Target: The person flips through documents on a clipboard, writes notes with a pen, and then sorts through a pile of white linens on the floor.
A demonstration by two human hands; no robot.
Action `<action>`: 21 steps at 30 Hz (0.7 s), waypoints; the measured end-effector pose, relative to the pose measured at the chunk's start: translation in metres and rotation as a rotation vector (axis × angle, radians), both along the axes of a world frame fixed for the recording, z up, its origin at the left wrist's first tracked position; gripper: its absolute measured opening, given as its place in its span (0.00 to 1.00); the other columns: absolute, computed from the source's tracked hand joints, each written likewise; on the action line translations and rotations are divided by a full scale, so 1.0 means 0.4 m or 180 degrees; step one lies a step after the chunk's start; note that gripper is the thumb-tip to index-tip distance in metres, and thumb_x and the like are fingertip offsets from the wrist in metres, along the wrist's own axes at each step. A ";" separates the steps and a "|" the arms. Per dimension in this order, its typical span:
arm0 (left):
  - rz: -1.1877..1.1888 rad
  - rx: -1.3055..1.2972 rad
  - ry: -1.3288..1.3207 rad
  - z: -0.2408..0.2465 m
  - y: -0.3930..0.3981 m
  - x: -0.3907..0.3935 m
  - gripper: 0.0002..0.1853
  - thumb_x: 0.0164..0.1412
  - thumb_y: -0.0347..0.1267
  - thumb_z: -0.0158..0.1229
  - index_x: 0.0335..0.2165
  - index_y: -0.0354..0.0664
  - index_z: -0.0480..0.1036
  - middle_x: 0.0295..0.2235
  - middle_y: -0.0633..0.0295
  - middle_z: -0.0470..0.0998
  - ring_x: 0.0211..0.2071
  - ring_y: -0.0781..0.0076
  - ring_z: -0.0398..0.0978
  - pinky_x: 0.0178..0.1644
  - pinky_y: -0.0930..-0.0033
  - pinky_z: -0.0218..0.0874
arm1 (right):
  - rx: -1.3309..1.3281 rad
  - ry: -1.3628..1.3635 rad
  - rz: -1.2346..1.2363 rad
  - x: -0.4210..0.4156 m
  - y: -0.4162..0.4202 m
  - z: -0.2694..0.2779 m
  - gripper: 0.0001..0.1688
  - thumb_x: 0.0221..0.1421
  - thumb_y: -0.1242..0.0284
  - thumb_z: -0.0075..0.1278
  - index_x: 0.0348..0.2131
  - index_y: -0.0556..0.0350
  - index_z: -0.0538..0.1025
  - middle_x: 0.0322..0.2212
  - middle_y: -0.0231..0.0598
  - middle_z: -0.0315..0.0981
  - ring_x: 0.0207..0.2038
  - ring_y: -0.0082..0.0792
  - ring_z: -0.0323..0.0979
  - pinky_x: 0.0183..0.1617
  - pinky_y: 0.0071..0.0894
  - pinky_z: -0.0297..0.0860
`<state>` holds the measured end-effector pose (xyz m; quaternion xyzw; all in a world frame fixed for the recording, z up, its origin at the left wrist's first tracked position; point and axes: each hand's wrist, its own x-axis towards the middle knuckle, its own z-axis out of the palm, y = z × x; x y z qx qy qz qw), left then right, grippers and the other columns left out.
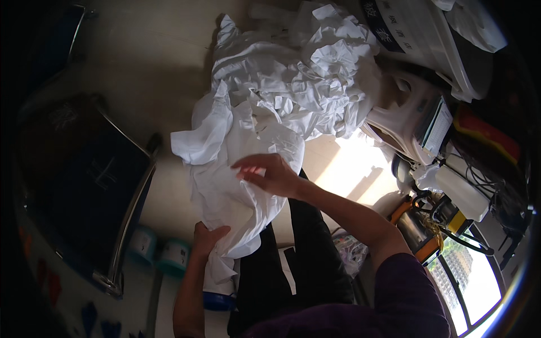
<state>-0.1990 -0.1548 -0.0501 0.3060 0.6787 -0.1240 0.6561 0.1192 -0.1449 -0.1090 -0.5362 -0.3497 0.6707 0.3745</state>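
Observation:
A white cloth (pixel 224 186) hangs in loose folds before me, over my legs. My left hand (pixel 208 238) grips its near left part, with the thumb lying on top of the fabric. Higher up, my right hand (pixel 270 173) is at the middle of the same cloth with bent, slightly blurred fingers. A fold rises close to its thumb tip; whether the fingers pinch it cannot be made out. Beyond both hands lies a large crumpled heap of white fabric (pixel 291 80), which runs together with the cloth.
At left stands a dark blue cart or chair with a metal tube frame (pixel 131 211). Teal tubs (pixel 173 255) sit near my left arm. On the right are a white plastic stool (pixel 401 122) with papers, a large white bin (pixel 418 38), and an orange-and-black machine (pixel 418 228) by a window.

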 end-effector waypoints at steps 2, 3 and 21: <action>-0.0031 0.0365 0.0171 0.007 -0.050 -0.083 0.32 0.52 0.32 0.70 0.54 0.28 0.72 0.50 0.45 0.79 0.49 0.56 0.79 0.55 0.59 0.68 | 0.0815 -0.3074 -0.1063 0.168 0.028 -0.265 0.24 0.52 0.73 0.64 0.49 0.56 0.77 0.42 0.46 0.77 0.46 0.48 0.74 0.50 0.44 0.70; -0.0319 0.0737 0.0334 0.014 -0.051 -0.089 0.34 0.52 0.31 0.70 0.56 0.28 0.70 0.52 0.44 0.78 0.52 0.54 0.77 0.57 0.57 0.66 | -0.0046 -0.4084 -0.1215 0.276 0.023 -0.363 0.27 0.49 0.71 0.66 0.49 0.54 0.75 0.45 0.47 0.72 0.52 0.53 0.66 0.55 0.54 0.63; 0.0614 0.0026 -0.1429 0.064 0.011 -0.032 0.21 0.64 0.38 0.60 0.48 0.31 0.78 0.42 0.59 0.82 0.41 0.73 0.78 0.48 0.65 0.69 | 0.0703 -0.0326 0.0923 -0.239 -0.147 0.306 0.25 0.55 0.74 0.58 0.53 0.58 0.76 0.50 0.50 0.72 0.52 0.54 0.71 0.59 0.50 0.66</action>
